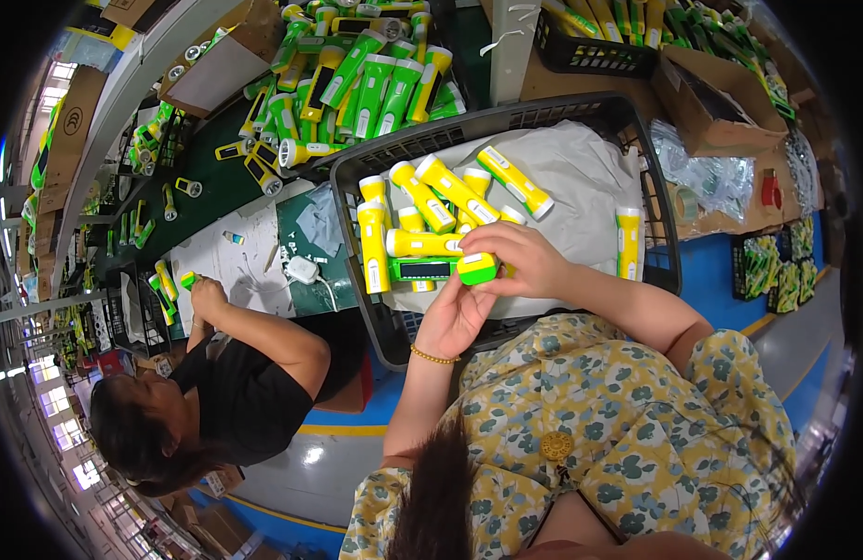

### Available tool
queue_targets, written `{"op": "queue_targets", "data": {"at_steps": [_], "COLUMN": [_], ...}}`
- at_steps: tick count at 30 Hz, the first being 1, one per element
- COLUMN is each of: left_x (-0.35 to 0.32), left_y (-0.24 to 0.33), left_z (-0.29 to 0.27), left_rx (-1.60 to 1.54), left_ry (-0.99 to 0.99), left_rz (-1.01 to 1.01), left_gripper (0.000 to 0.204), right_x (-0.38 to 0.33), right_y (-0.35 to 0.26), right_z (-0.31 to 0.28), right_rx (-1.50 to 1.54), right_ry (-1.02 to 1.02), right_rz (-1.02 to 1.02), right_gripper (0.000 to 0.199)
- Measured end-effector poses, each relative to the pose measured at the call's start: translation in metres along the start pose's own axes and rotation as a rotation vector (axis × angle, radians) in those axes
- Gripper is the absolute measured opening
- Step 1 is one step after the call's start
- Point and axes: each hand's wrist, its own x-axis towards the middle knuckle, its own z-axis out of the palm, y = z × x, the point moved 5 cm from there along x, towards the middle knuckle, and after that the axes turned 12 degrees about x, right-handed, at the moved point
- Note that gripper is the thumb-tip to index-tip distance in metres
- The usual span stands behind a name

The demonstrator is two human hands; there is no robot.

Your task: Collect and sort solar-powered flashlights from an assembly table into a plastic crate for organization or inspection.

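Note:
Over the near side of a black plastic basket [669,210], both hands meet at a green and yellow flashlight [478,269], its end turned toward me. Fingers of my right hand [528,259] close around it from the right and above. My left hand [457,319], with a beaded bracelet at the wrist, pinches it from below. A green side with a dark panel [424,270] extends to the left of the fingers; whether it belongs to the held flashlight I cannot tell for sure. Several yellow flashlights [459,189] lie in the basket on pale paper [581,177].
Green flashlights [371,93] are heaped beyond the basket. At left a co-worker in black [254,401] handles a green piece at a green table [306,294]. On the right lie an open carton [721,103], clear plastic bags [697,177] and a tape roll [683,203].

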Motion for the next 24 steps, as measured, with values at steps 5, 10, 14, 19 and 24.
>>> {"op": "queue_targets", "data": {"at_steps": [5, 10, 14, 19, 24], "left_x": [-0.01, -0.015, -0.02, -0.032, -0.039], "left_y": [-0.01, -0.011, -0.013, -0.003, -0.007], "left_z": [0.005, -0.01, -0.028, -0.028, -0.04], "left_rx": [-0.246, -0.17, -0.037, 0.21, 0.326], "left_ry": [-0.165, -0.136, 0.015, 0.131, 0.227], "left_rz": [-0.056, -0.071, -0.018, 0.152, 0.327], "left_gripper": [0.039, 0.042, 0.04, 0.039, 0.035], "right_x": [0.004, 0.003, -0.015, -0.009, 0.006], "right_y": [-0.006, -0.017, 0.029, 0.138, 0.179], "right_z": [0.002, 0.016, 0.028, 0.01, 0.019], "right_rx": [0.001, 0.157, 0.546, -0.17, -0.267], "right_ry": [-0.073, -0.277, -0.187, 0.243, 0.096], "right_rz": [-0.032, -0.086, 0.263, 0.479, 0.675], "right_gripper": [0.042, 0.038, 0.027, 0.042, 0.065]}}
